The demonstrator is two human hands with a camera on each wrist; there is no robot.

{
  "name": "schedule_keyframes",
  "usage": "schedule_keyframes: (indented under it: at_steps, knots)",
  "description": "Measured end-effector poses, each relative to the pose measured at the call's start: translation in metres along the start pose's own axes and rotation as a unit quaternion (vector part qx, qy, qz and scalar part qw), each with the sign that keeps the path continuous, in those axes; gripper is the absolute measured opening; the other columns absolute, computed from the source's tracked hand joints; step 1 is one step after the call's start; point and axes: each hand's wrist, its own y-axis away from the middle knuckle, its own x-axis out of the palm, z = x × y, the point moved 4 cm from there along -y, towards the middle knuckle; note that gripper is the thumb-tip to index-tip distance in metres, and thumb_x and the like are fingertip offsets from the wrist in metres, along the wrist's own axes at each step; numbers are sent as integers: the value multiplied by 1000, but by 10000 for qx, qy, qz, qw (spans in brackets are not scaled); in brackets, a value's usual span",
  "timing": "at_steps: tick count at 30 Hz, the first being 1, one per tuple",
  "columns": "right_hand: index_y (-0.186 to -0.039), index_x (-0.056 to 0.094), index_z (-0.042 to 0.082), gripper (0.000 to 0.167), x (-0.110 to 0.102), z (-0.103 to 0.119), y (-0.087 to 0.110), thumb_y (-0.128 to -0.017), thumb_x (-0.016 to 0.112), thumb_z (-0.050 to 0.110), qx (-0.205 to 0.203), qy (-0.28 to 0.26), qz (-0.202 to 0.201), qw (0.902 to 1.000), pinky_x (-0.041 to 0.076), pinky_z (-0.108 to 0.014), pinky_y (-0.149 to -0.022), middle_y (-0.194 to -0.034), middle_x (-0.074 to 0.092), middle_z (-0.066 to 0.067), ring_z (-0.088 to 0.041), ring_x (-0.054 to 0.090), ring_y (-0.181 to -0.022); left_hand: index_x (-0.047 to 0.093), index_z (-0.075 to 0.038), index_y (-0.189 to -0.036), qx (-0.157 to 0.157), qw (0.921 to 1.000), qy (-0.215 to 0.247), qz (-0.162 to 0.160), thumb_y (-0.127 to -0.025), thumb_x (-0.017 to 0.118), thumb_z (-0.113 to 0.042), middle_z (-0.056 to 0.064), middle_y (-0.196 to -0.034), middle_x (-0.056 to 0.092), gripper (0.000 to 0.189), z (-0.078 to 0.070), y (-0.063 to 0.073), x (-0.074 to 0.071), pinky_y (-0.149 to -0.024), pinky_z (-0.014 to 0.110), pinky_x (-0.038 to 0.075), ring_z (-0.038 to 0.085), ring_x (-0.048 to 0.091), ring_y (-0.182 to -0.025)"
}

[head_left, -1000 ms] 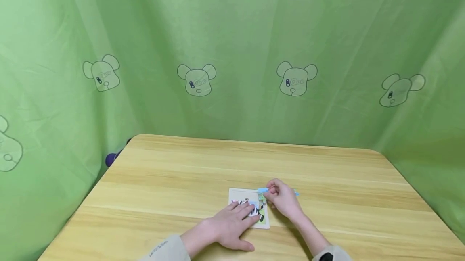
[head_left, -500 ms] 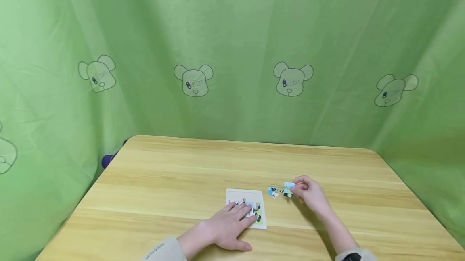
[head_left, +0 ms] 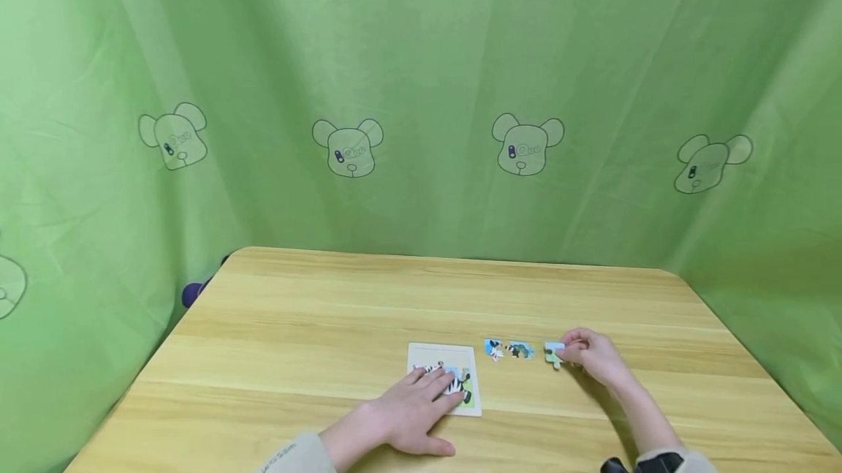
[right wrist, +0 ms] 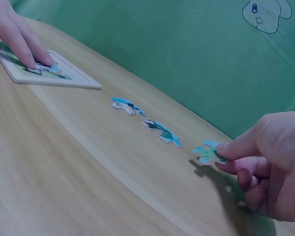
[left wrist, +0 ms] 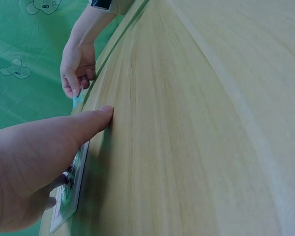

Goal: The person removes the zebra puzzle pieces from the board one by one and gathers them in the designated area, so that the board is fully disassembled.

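Pinching a puzzle piece (head_left: 553, 354) at lower right with your right hand (head_left: 594, 357), you rest your left hand (head_left: 419, 413), fingers straight, on the puzzle board (head_left: 441, 354), lower centre.

Two bare hands: one left hand (head_left: 418, 414), one right hand (head_left: 595, 360). One white-framed square puzzle board (head_left: 441, 352); fitted pieces partly covered, count unclear. Three loose multicoloured jigsaw pieces (head_left: 520, 350): two lying, one held. One pale wood-grain tabletop (head_left: 342, 312). Five outlined animal heads (head_left: 351, 153) on green cloth backdrop (head_left: 427, 42), one cut off. Two beige sleeves (head_left: 301, 455). One purple object (head_left: 191, 295).
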Motion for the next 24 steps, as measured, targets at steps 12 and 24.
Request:
schedule_keyframes:
  at_steps: [12,24]
  knots:
    - [-101,56,-7,31,6,4,-8,-82,67,15,-120,800,35,9967,44,-31,-66,-80,60,-6,-19,55,-74,29,-22,-146,46,10000,-43,-37,-86,39,-66,7,-151,23,76,-1,0,1,-110,39,22,22,20,-138]
    - [-94,58,-6,24,9,11,-8,-81,66,12,-313,1317,-104,9907,44,-30,-58,-77,57,-6,-18,53,-66,29,-21,-146,40,10000,-54,-47,-86,38,-66,7,-151,23,76,0,-1,1,-110,39,21,22,20,-138]
